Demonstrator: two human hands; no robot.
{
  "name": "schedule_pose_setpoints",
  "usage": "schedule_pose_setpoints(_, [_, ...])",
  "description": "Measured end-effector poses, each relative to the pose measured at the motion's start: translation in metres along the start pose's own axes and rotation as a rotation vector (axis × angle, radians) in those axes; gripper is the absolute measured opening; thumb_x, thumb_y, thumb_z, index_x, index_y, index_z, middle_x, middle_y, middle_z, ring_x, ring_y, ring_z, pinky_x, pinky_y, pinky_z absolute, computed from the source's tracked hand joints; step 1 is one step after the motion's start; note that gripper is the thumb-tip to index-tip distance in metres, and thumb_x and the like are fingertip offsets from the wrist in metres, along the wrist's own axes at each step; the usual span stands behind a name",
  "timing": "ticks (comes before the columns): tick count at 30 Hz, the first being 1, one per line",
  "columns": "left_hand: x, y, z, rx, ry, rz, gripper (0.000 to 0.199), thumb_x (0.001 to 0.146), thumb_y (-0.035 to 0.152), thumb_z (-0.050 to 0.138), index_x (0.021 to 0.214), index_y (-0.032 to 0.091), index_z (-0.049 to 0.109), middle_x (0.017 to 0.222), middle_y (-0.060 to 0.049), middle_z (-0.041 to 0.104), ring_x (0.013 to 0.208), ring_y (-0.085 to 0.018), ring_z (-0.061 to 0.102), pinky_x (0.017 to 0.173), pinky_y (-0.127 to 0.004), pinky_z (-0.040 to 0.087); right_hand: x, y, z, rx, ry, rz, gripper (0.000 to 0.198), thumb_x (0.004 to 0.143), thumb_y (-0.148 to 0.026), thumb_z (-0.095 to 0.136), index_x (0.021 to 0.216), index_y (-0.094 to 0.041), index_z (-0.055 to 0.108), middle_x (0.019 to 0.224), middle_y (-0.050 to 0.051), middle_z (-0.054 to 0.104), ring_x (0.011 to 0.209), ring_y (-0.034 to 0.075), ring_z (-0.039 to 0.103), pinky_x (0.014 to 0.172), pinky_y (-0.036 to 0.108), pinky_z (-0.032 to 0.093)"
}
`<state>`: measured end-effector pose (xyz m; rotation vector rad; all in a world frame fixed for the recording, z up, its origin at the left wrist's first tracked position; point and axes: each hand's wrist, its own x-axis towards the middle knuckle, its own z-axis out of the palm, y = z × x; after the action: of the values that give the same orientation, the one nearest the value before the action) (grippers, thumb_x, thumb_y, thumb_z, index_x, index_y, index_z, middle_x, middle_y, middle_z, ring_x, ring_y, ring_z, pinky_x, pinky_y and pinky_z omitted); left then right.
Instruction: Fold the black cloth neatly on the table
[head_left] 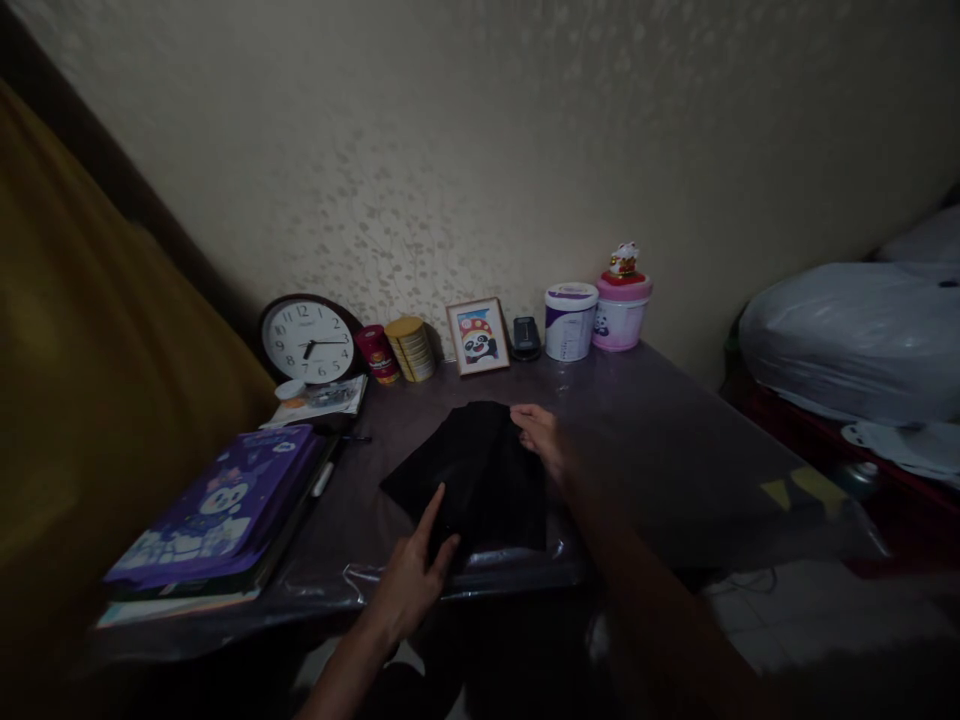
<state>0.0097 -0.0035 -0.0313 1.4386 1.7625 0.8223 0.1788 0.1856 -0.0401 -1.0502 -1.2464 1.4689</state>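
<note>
A black garment [480, 470], its outline like a pair of shorts, lies flat on the dark table [622, 440] in front of me. At its upper right edge, my right hand [538, 432] pinches the fabric between thumb and fingers. My left hand [414, 570] is at the lower left edge with index finger and thumb spread. That index fingertip rests on the cloth. Dim light hides the seams and folds.
To the left lie a purple panda folder [217, 505] on a stack and a white marker [322, 479]. Along the wall stand a clock [309, 340], a red tin [377, 354], a yellow tin [411, 350], a picture frame [478, 337], a white tub [571, 322] and a pink tub [621, 312].
</note>
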Motion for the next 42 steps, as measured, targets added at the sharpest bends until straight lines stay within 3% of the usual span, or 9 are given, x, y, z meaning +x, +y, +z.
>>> schedule_pose_setpoints(3, [0.000, 0.000, 0.000, 0.007, -0.012, -0.005, 0.066, 0.082, 0.044, 0.044, 0.139, 0.025, 0.016, 0.106, -0.006, 0.065, 0.090, -0.022, 0.063, 0.082, -0.035, 0.045, -0.005, -0.004, 0.006, 0.176, -0.081, 0.074, 0.018, 0.074, -0.028, 0.056, 0.089, -0.019, 0.052, 0.078, 0.001, 0.061, 0.065, 0.012, 0.063, 0.063, 0.025, 0.049])
schedule_pose_setpoints(8, [0.003, -0.003, -0.002, -0.059, 0.013, 0.023, 0.064, 0.081, 0.043, 0.046, 0.138, 0.028, 0.020, 0.135, -0.004, 0.042, 0.123, -0.020, 0.039, 0.100, -0.035, 0.030, -0.005, -0.005, 0.007, 0.222, -0.114, 0.078, 0.015, 0.076, -0.028, 0.056, 0.087, -0.019, 0.053, 0.075, 0.000, 0.059, 0.070, 0.014, 0.065, 0.065, 0.024, 0.050])
schedule_pose_setpoints(14, [0.002, -0.001, -0.002, -0.085, -0.021, 0.051, 0.065, 0.082, 0.039, 0.046, 0.139, 0.025, 0.017, 0.122, -0.006, 0.055, 0.108, -0.021, 0.054, 0.091, -0.034, 0.039, -0.002, 0.002, 0.006, 0.218, -0.135, 0.041, 0.018, 0.076, -0.032, 0.057, 0.089, -0.020, 0.055, 0.081, 0.002, 0.062, 0.073, 0.014, 0.065, 0.069, 0.025, 0.050])
schedule_pose_setpoints(19, [0.000, -0.001, 0.000, 0.014, -0.002, 0.031, 0.067, 0.081, 0.038, 0.047, 0.139, 0.022, 0.016, 0.085, -0.003, 0.068, 0.076, -0.019, 0.064, 0.072, -0.031, 0.046, -0.004, 0.004, 0.013, 0.195, -0.133, 0.046, 0.019, 0.075, -0.033, 0.057, 0.087, -0.019, 0.055, 0.077, 0.002, 0.063, 0.077, 0.015, 0.065, 0.070, 0.024, 0.049])
schedule_pose_setpoints(21, [0.001, -0.003, 0.001, -0.001, 0.008, 0.032, 0.068, 0.080, 0.037, 0.049, 0.139, 0.021, 0.019, 0.088, -0.003, 0.068, 0.081, -0.019, 0.063, 0.074, -0.030, 0.046, -0.005, 0.004, 0.014, 0.173, -0.141, 0.049, 0.019, 0.076, -0.033, 0.056, 0.088, -0.018, 0.054, 0.079, 0.004, 0.065, 0.078, 0.015, 0.065, 0.072, 0.025, 0.048])
schedule_pose_setpoints(24, [0.003, -0.005, 0.000, -0.053, 0.006, 0.039, 0.069, 0.078, 0.036, 0.051, 0.138, 0.020, 0.020, 0.110, -0.007, 0.062, 0.103, -0.021, 0.056, 0.087, -0.032, 0.041, -0.004, 0.005, 0.014, 0.117, -0.177, 0.023, 0.022, 0.076, -0.033, 0.056, 0.093, -0.019, 0.053, 0.085, 0.005, 0.066, 0.082, 0.015, 0.064, 0.075, 0.028, 0.047])
schedule_pose_setpoints(30, [0.006, -0.009, -0.002, -0.179, 0.011, 0.049, 0.068, 0.078, 0.034, 0.053, 0.138, 0.022, 0.023, 0.135, -0.005, 0.042, 0.124, -0.021, 0.037, 0.102, -0.036, 0.029, -0.004, 0.010, 0.012, -0.051, -0.299, -0.273, 0.028, 0.072, -0.027, 0.060, 0.098, -0.023, 0.051, 0.103, 0.005, 0.063, 0.099, 0.017, 0.058, 0.088, 0.035, 0.042])
schedule_pose_setpoints(36, [0.005, -0.006, -0.001, -0.224, 0.040, 0.087, 0.071, 0.078, 0.031, 0.054, 0.139, 0.024, 0.017, 0.140, -0.005, 0.035, 0.127, -0.020, 0.033, 0.104, -0.037, 0.026, -0.017, 0.013, 0.019, -0.645, -0.338, -0.652, 0.027, 0.076, -0.034, 0.057, 0.101, -0.024, 0.056, 0.127, 0.006, 0.049, 0.118, 0.019, 0.042, 0.100, 0.040, 0.029])
schedule_pose_setpoints(42, [0.000, 0.003, -0.001, -0.141, 0.042, 0.087, 0.081, 0.081, 0.027, 0.051, 0.139, 0.028, -0.005, 0.144, -0.005, 0.024, 0.130, -0.019, 0.025, 0.105, -0.036, 0.023, -0.022, 0.014, 0.035, -0.915, -0.316, -0.747, 0.037, 0.081, -0.044, 0.048, 0.112, -0.024, 0.052, 0.129, 0.006, 0.047, 0.124, 0.019, 0.034, 0.104, 0.045, 0.019])
